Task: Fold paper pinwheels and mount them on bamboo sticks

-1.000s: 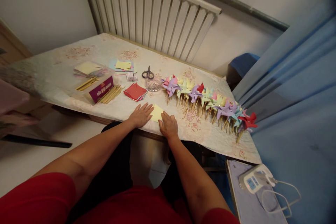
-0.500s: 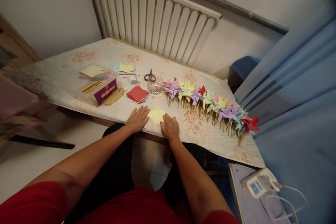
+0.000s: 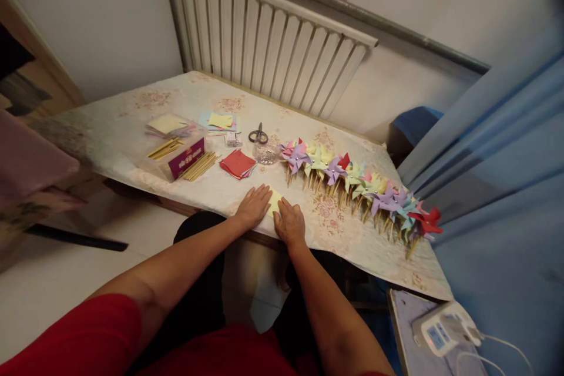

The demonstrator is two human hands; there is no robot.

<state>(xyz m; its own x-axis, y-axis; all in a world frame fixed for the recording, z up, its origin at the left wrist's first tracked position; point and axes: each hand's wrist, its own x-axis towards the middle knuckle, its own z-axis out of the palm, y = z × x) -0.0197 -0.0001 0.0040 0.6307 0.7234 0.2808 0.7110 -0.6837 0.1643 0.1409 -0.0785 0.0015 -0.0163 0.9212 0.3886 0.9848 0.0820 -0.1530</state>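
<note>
A pale yellow paper square [image 3: 275, 201] lies near the front edge of the table [image 3: 132, 123]. My left hand [image 3: 253, 207] rests flat on its left part, fingers stretched out. My right hand [image 3: 289, 221] presses on its right part with the fingers together and laid flat; most of the sheet is hidden under the two hands. A long row of coloured paper pinwheels [image 3: 356, 179] on wooden sticks runs from just beyond my hands toward the right. A stack of red paper squares [image 3: 238, 163] sits just beyond my left hand.
Scissors [image 3: 258, 136] and a small clear dish [image 3: 265, 154] lie behind the red stack. Wooden sticks [image 3: 200, 165], a purple box [image 3: 187, 157] and more paper stacks [image 3: 218, 121] sit to the left. A radiator [image 3: 264, 53] stands behind; a blue curtain [image 3: 497, 153] hangs right.
My hands have come closer together over the yellow sheet, covering more of it. The view has shifted slightly, so everything sits a little lower and to the right.
</note>
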